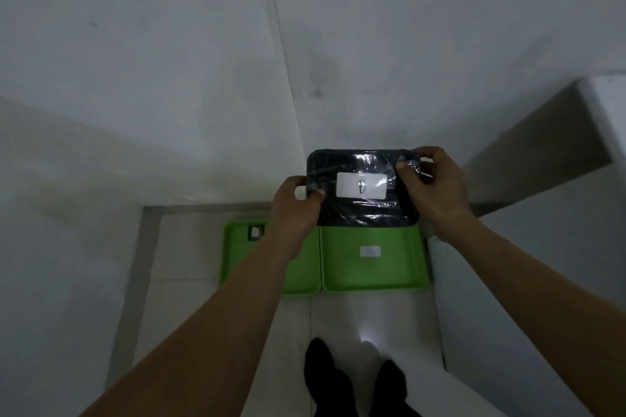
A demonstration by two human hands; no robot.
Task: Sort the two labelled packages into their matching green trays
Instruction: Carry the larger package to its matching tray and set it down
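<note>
A black package (364, 210) wrapped in shiny film, with a white label reading "B", is held up in the air with both hands. My left hand (294, 210) grips its left edge and my right hand (432, 189) grips its upper right corner. Below it on the floor lie two green trays side by side. The right green tray (389, 274) carries a small white label in its middle. The left green tray (240, 254) has a small label near its far left corner and is partly hidden by my left forearm. The second package is not visible.
The trays sit on a pale tiled floor in a corner between white walls. A white ledge or counter (542, 281) runs along the right side. My feet in dark shoes (325, 379) stand on the tiles just in front of the trays.
</note>
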